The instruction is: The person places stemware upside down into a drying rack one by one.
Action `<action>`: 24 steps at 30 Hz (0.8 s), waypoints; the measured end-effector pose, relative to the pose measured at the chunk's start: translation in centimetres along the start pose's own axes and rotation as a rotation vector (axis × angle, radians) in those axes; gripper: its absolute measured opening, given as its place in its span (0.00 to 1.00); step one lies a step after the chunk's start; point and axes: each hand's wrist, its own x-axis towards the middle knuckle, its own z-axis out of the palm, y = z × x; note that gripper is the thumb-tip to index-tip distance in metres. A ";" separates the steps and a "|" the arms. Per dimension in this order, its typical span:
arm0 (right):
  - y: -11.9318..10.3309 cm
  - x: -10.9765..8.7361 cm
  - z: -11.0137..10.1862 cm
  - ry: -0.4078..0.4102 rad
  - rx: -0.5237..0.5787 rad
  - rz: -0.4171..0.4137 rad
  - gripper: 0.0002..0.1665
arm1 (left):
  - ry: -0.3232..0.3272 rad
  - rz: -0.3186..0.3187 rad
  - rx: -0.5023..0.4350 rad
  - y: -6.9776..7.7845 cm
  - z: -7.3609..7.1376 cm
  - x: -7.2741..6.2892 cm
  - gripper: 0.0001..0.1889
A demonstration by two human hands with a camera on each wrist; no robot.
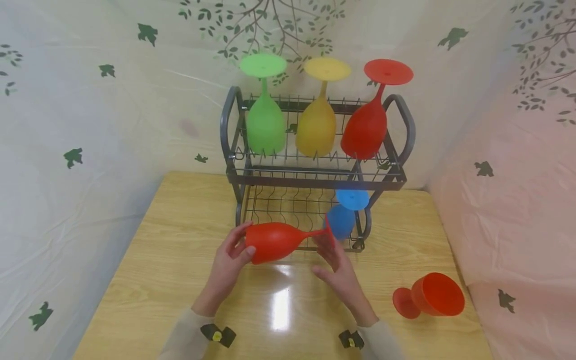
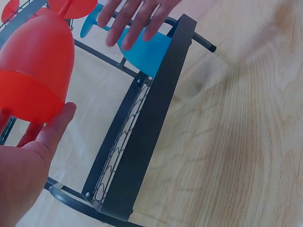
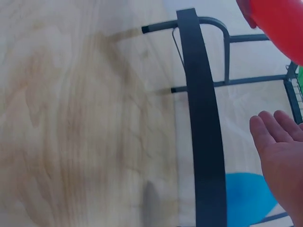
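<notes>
A red plastic wine glass [image 1: 276, 242] lies sideways in the air before the dish rack [image 1: 315, 184], its foot to the right. My left hand [image 1: 229, 265] grips it at the rim of the bowl, thumb on the near side. By the foot is my right hand [image 1: 339, 275]; its fingers look straight in the right wrist view, and whether they touch the foot I cannot tell. Behind that hand, a blue wine glass [image 1: 340, 222] stands upside down at the right of the lower tier. The left wrist view shows the red bowl [image 2: 38, 61] above the left thumb.
On the upper tier, green [image 1: 266, 125], yellow [image 1: 316, 127] and red [image 1: 365, 130] glasses stand upside down from left to right. Another red goblet [image 1: 438, 295], with a short stem, lies on its side at the right of the wooden table [image 1: 180, 240]. A patterned cloth [image 1: 189, 125] hangs behind.
</notes>
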 end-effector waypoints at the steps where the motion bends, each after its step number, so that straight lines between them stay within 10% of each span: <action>1: 0.1 0.0 0.3 0.002 0.014 0.001 0.52 | -0.001 -0.001 -0.003 0.0 0.1 0.0 0.30; 24: -0.4 1.2 3.8 0.087 0.118 0.024 0.48 | -0.013 -0.002 -0.083 -0.5 2.7 0.1 0.31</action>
